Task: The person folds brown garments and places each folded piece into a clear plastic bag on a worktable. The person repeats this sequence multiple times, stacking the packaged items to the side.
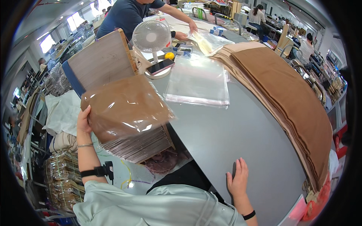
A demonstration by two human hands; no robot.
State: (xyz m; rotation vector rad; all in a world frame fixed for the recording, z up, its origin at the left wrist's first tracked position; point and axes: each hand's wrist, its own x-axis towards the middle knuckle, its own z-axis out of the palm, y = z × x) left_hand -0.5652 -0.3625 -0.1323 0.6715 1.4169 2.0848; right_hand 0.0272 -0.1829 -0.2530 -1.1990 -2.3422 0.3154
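Observation:
My left hand grips the left edge of a brown folded fabric piece in a clear plastic bag. This bagged piece lies over or just above a tall stack of similar bagged pieces beside the table; whether it touches the stack I cannot tell. My right hand rests on the grey tabletop near its front edge, fingers extended, holding nothing. Farther back on the table lies a pile of clear plastic bags. Long layers of brown fabric run along the table's right side.
A white fan, a smartphone and a yellow round object stand near the back left. Across the table, a person handles a pale bagged item. Bundled bagged goods stand at the lower left.

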